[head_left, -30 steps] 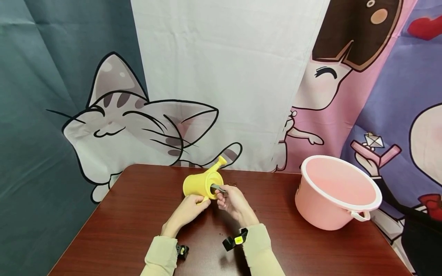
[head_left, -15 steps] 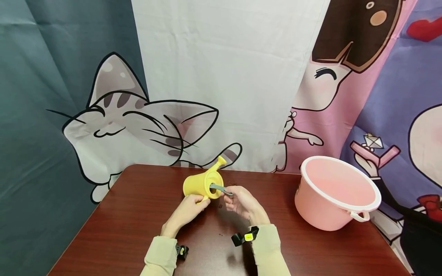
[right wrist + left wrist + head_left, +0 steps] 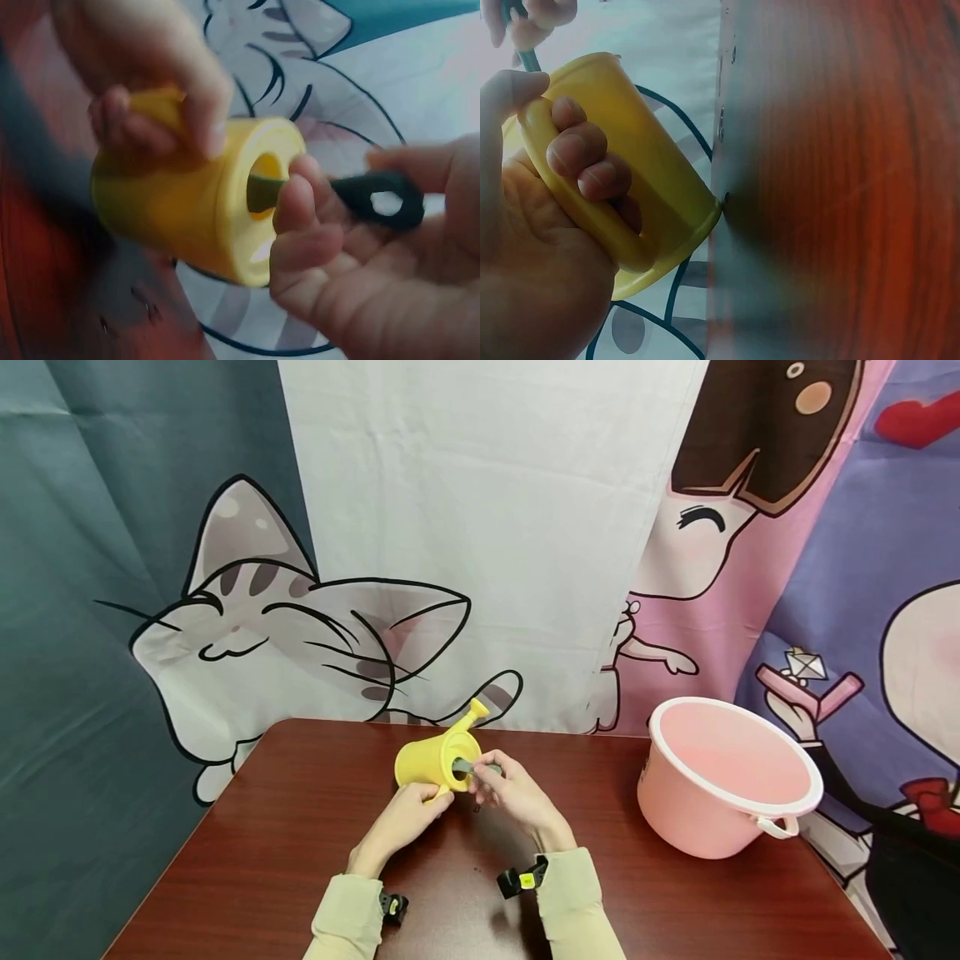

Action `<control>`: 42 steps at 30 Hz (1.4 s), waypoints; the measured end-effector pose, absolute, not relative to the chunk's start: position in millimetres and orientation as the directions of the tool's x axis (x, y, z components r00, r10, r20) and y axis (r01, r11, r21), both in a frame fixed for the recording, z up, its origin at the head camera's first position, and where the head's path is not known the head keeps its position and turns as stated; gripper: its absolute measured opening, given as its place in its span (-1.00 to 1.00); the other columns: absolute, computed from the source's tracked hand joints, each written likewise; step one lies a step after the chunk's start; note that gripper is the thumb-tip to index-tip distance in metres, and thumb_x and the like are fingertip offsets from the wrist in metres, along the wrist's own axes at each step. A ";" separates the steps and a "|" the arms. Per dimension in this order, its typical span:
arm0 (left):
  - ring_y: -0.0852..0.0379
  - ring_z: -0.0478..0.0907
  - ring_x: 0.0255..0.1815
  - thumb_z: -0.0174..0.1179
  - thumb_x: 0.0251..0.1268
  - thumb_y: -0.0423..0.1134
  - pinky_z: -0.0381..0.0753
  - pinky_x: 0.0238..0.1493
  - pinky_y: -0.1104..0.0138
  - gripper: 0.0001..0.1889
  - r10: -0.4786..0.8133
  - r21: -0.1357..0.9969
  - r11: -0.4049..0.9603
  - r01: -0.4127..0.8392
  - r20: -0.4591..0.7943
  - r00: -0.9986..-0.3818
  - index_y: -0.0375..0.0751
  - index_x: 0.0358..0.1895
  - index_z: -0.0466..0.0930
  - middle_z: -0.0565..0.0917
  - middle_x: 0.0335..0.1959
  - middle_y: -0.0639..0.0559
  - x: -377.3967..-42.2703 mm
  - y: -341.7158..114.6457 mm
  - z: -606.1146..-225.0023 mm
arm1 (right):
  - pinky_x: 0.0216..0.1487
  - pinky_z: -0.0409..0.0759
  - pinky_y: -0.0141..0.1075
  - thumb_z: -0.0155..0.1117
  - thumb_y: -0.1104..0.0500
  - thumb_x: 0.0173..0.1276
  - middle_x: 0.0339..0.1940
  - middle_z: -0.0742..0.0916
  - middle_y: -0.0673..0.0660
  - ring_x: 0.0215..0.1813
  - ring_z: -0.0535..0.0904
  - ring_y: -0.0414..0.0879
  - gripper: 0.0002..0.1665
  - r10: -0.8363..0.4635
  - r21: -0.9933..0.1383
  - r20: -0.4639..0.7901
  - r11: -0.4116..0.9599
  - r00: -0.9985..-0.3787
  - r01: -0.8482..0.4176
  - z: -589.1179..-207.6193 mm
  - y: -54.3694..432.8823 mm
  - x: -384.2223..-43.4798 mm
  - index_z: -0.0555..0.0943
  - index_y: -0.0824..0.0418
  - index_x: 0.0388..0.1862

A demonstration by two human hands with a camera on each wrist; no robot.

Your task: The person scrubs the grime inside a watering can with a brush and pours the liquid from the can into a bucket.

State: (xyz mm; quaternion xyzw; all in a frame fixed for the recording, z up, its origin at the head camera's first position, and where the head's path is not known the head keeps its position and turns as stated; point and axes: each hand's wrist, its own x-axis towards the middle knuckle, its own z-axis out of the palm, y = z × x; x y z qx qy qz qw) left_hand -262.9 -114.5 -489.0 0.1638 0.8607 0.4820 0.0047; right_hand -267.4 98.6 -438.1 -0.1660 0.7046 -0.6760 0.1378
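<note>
Head view: left hand [image 3: 407, 817], angled inward, grips watering can [image 3: 420, 762]; right hand [image 3: 516, 790], angled leftward, pinches green tool [image 3: 462, 766].

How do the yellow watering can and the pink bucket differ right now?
The yellow watering can looks much smaller than the pink bucket. The watering can is tipped, opening sideways; the bucket stands mouth up. The left hand grips the watering can's handle while the right hand holds a green tool in its opening; neither hand touches the bucket. Both have an opening and a handle.
</note>
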 end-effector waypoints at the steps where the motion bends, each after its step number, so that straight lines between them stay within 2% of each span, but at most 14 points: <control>1: 0.31 0.18 -0.70 0.16 0.42 -0.03 0.19 -0.61 0.42 -0.54 0.285 0.830 0.483 0.278 0.151 -0.947 -0.08 -0.68 0.34 0.28 -0.75 0.20 -262.9 -114.6 -489.3 | -0.36 0.44 -0.33 0.08 0.08 0.54 -0.27 0.63 0.27 -0.34 0.50 0.02 -0.64 -0.419 -0.996 0.046 0.049 -0.907 -0.073 -438.2 98.1 -267.3 0.39 0.37 0.06; 4: 0.31 0.18 -0.69 0.16 0.42 -0.07 0.18 -0.60 0.42 -0.55 0.281 0.828 0.487 0.278 0.153 -0.947 -0.08 -0.68 0.34 0.27 -0.75 0.20 -262.8 -114.6 -489.2 | -0.31 0.49 -0.31 0.11 0.01 0.53 -0.16 0.66 0.26 -0.26 0.54 0.07 -0.59 -0.414 -0.974 0.122 0.127 -0.902 -0.190 -438.9 96.4 -266.8 0.43 0.32 0.10; 7: 0.31 0.19 -0.68 0.16 0.42 -0.05 0.19 -0.59 0.42 -0.55 0.276 0.823 0.494 0.281 0.158 -0.948 -0.08 -0.68 0.35 0.28 -0.75 0.21 -262.2 -114.7 -488.3 | -0.28 0.54 -0.28 0.14 0.00 0.51 -0.16 0.69 0.15 -0.24 0.60 0.06 -0.62 -0.397 -0.904 0.259 0.223 -0.880 -0.366 -441.3 93.6 -267.5 0.50 0.27 0.09; 11: 0.30 0.21 -0.66 0.16 0.41 -0.02 0.22 -0.58 0.41 -0.54 0.271 0.819 0.500 0.281 0.160 -0.949 -0.07 -0.68 0.36 0.29 -0.74 0.22 -261.7 -114.4 -487.7 | -0.26 0.58 -0.30 0.20 0.10 0.48 -0.26 0.72 -0.01 -0.30 0.63 -0.13 -0.77 -0.364 -0.679 0.518 0.376 -0.774 -0.631 -447.7 91.6 -271.3 0.65 0.22 -0.08; 14: 0.29 0.21 -0.66 0.16 0.42 -0.04 0.22 -0.58 0.40 -0.54 0.272 0.821 0.498 0.277 0.156 -0.950 -0.08 -0.68 0.35 0.29 -0.74 0.21 -261.5 -114.1 -487.8 | -0.30 0.57 -0.33 0.27 0.22 0.40 -0.36 0.72 -0.04 -0.37 0.58 -0.25 -0.90 -0.335 -0.523 0.656 0.445 -0.677 -0.727 -452.1 92.9 -274.7 0.71 0.22 -0.24; 16: 0.28 0.21 -0.66 0.16 0.42 -0.06 0.22 -0.58 0.40 -0.55 0.271 0.824 0.495 0.273 0.153 -0.950 -0.08 -0.68 0.35 0.29 -0.74 0.20 -261.5 -114.1 -487.4 | -0.34 0.56 -0.35 0.34 0.29 0.32 -0.42 0.71 -0.06 -0.40 0.56 -0.28 -0.96 -0.319 -0.474 0.700 0.462 -0.639 -0.750 -454.4 94.5 -276.8 0.71 0.22 -0.32; 20: 0.28 0.21 -0.65 0.16 0.42 -0.06 0.21 -0.58 0.40 -0.55 0.274 0.825 0.493 0.278 0.156 -0.949 -0.08 -0.68 0.34 0.28 -0.74 0.21 -261.6 -114.0 -486.6 | -0.38 0.53 -0.39 0.39 0.38 0.21 -0.47 0.68 -0.06 -0.44 0.53 -0.28 -0.93 -0.318 -0.433 0.726 0.477 -0.610 -0.765 -455.5 95.5 -278.5 0.71 0.22 -0.38; 24: 0.29 0.19 -0.65 0.16 0.42 -0.04 0.20 -0.58 0.41 -0.53 0.278 0.822 0.493 0.284 0.161 -0.947 -0.07 -0.69 0.32 0.24 -0.74 0.22 -262.0 -113.9 -487.3 | -0.41 0.48 -0.40 0.37 0.37 0.23 -0.50 0.64 -0.06 -0.47 0.49 -0.25 -0.92 -0.346 -0.387 0.729 0.504 -0.591 -0.772 -458.6 92.5 -279.3 0.70 0.22 -0.40; 27: 0.30 0.17 -0.65 0.16 0.41 -0.01 0.19 -0.58 0.42 -0.52 0.278 0.819 0.496 0.287 0.163 -0.947 -0.06 -0.69 0.30 0.21 -0.74 0.24 -262.1 -114.0 -487.8 | -0.34 0.53 -0.35 0.38 0.37 0.24 -0.44 0.67 -0.02 -0.40 0.55 -0.20 -0.93 -0.362 -0.354 0.733 0.520 -0.576 -0.777 -463.1 89.2 -280.9 0.72 0.23 -0.35; 30: 0.31 0.17 -0.64 0.16 0.40 0.01 0.19 -0.57 0.42 -0.52 0.280 0.813 0.502 0.296 0.171 -0.945 -0.04 -0.69 0.30 0.19 -0.74 0.26 -262.4 -113.7 -488.5 | -0.25 0.56 -0.27 0.40 0.36 0.23 -0.38 0.69 0.02 -0.31 0.59 -0.14 -0.91 -0.370 -0.324 0.731 0.552 -0.574 -0.768 -466.9 85.8 -281.3 0.74 0.23 -0.29; 36: 0.31 0.18 -0.63 0.16 0.40 0.02 0.20 -0.57 0.42 -0.52 0.280 0.806 0.506 0.306 0.182 -0.943 -0.03 -0.69 0.31 0.20 -0.73 0.26 -263.4 -113.3 -490.6 | -0.34 0.50 -0.27 0.41 0.30 0.22 -0.52 0.57 -0.03 -0.39 0.49 -0.13 -0.93 -0.309 -0.293 0.739 0.652 -0.598 -0.699 -468.9 81.5 -278.8 0.69 0.16 -0.42; 42: 0.31 0.18 -0.63 0.17 0.41 -0.03 0.21 -0.57 0.41 -0.53 0.281 0.804 0.508 0.310 0.185 -0.942 -0.04 -0.69 0.30 0.20 -0.73 0.25 -264.5 -113.4 -491.8 | -0.41 0.44 -0.33 0.39 0.30 0.23 -0.55 0.50 -0.07 -0.47 0.42 -0.18 -0.87 -0.324 -0.282 0.738 0.649 -0.592 -0.707 -462.7 86.1 -278.0 0.65 0.13 -0.48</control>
